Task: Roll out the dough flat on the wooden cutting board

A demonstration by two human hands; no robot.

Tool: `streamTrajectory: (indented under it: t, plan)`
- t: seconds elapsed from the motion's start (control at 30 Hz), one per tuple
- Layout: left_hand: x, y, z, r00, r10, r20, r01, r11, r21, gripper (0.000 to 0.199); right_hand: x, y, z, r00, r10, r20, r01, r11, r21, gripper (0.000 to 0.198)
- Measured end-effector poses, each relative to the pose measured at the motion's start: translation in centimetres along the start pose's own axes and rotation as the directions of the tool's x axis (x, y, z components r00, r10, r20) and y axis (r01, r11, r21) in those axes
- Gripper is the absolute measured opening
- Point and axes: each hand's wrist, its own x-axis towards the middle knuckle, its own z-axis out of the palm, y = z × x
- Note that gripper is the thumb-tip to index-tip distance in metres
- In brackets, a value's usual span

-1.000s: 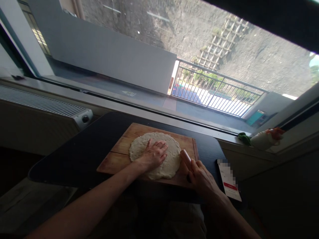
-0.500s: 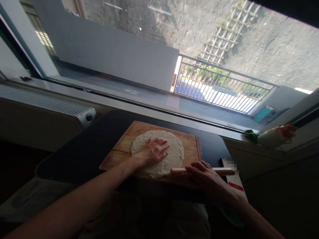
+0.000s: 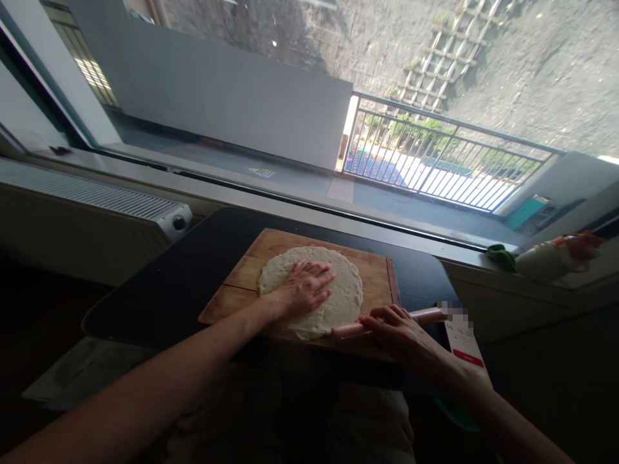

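Note:
A round, flat sheet of dough (image 3: 345,280) lies on a wooden board (image 3: 236,298), its edge uneven. My left hand (image 3: 305,285) rests flat on the dough's left half, fingers stretched out toward the right. At the board's near right corner, my right hand (image 3: 394,328) is wrapped over a pinkish rolling pin (image 3: 428,315). The pin's left end (image 3: 345,331) is at the near right edge of the dough; its other end sticks out past the hand to the right. The palm side of my right hand is hidden.
The board sits on a dark table (image 3: 184,277) by a window sill (image 3: 309,218). A phone-like device (image 3: 464,338) with a red bar is at the table's right edge. A white radiator (image 3: 97,193) stands left. A pale pot (image 3: 541,259) and a green item (image 3: 501,258) are on the sill.
The rolling pin has tilted, its right end swinging farther away from me, with my right hand still on it. My left hand stays on the dough. The whole view has shifted slightly.

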Motion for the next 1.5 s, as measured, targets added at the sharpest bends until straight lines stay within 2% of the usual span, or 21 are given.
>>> streamTrajectory:
  t: [0.17, 0.3, 0.53, 0.73, 0.97, 1.5]
  plan:
    - [-0.1, 0.1, -0.1, 1.0, -0.006, 0.012, 0.007, 0.999, -0.044, 0.047, 0.2, 0.2, 0.1, 1.0, -0.023, 0.015, 0.023, 1.0, -0.007, 0.047]
    - [-1.7, -0.2, -0.9, 0.999, -0.049, 0.011, 0.05, 0.996, -0.073, 0.047, 0.1, -0.2, 0.3, 1.0, -0.013, -0.014, 0.013, 1.0, -0.023, 0.045]
    - [-5.2, -3.7, -1.8, 0.975, -0.207, 0.087, 0.199, 0.976, 0.092, 0.055, 0.2, -2.6, 0.2, 1.0, 0.003, -0.001, -0.003, 0.999, -0.034, 0.044]
    - [-5.6, -3.8, -1.3, 0.977, -0.208, 0.042, 0.2, 0.97, 0.135, 0.054, 0.5, -4.1, 0.7, 1.0, 0.025, 0.002, -0.025, 0.997, -0.066, 0.05]
    - [-5.6, -3.7, -1.2, 0.976, -0.215, 0.037, 0.21, 0.971, 0.117, 0.054, 1.4, -4.7, 0.6, 0.998, 0.005, 0.068, 0.002, 0.994, -0.107, 0.05]
    - [-5.8, -3.5, -1.2, 0.977, -0.213, 0.008, 0.211, 0.973, 0.097, 0.053, 4.0, -6.2, 0.0, 0.996, -0.021, 0.083, 0.03, 0.994, -0.109, 0.043]
